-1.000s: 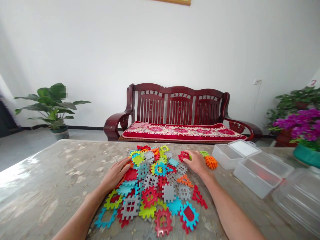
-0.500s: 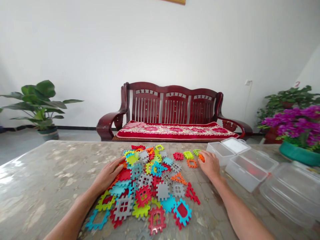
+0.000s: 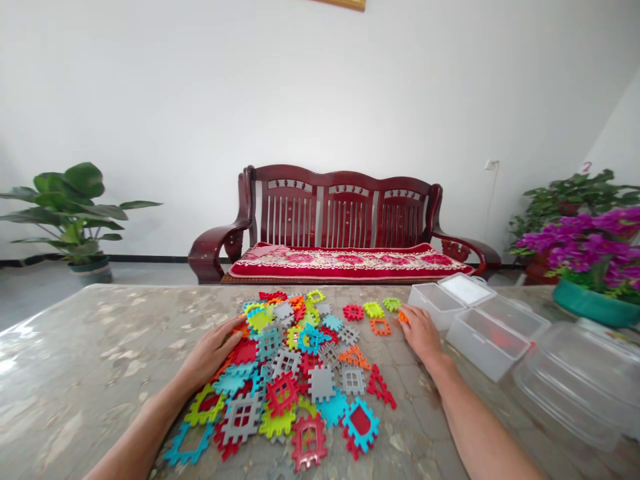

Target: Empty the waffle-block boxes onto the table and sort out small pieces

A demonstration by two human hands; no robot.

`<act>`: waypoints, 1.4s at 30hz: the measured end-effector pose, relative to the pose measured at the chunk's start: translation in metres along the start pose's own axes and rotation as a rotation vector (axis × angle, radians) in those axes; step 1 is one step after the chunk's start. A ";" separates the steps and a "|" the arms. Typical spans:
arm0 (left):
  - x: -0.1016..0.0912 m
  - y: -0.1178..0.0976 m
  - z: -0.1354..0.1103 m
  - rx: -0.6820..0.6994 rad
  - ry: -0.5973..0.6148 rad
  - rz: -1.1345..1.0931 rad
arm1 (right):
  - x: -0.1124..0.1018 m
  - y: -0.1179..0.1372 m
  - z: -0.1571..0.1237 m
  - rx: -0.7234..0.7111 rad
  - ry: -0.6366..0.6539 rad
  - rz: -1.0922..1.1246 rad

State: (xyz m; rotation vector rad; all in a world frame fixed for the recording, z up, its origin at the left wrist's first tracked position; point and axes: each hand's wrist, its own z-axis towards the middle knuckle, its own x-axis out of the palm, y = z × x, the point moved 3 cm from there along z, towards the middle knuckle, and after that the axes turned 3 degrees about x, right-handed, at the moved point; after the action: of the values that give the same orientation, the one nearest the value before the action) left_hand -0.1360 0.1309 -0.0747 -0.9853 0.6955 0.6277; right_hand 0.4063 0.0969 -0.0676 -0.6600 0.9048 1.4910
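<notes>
A heap of colourful notched plastic building tiles lies on the table in front of me, among them a grey tile [image 3: 321, 384], a red window tile [image 3: 309, 441] and a blue frame tile [image 3: 190, 443]. My left hand [image 3: 213, 350] rests along the heap's left side, its fingers stretched out against the tiles. Right of the heap, my right hand [image 3: 421, 333] has its fingertips closed on a small orange tile [image 3: 403, 317], mostly hidden. Near it lie a green tile [image 3: 392, 304], a yellow-green tile [image 3: 373, 309], a red tile [image 3: 353, 312] and an orange frame tile [image 3: 380, 327].
Clear plastic boxes [image 3: 493, 343] stand to the right, with a transparent lid-like container [image 3: 575, 380] nearer me. A teal planter [image 3: 590, 303] with purple flowers sits at the table's right. Beyond the table [image 3: 115, 347] is a wooden bench [image 3: 345, 177].
My right hand has shifted slightly right with the orange tile, uncovering more of the green tile. My left hand stays beside the heap. The whole view has moved a little.
</notes>
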 end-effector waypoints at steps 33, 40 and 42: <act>0.002 0.007 0.002 -0.012 0.015 -0.026 | -0.007 -0.013 -0.006 0.115 -0.124 0.054; 0.001 0.005 0.003 -0.003 0.012 -0.014 | -0.014 -0.041 -0.015 0.290 -0.116 0.263; 0.001 0.004 0.004 0.003 0.005 -0.014 | -0.012 -0.053 -0.017 0.323 -0.072 0.333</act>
State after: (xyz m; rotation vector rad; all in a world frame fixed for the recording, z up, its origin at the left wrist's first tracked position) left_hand -0.1375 0.1357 -0.0758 -0.9884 0.6931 0.6117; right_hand 0.4582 0.0754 -0.0757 -0.2235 1.2093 1.5982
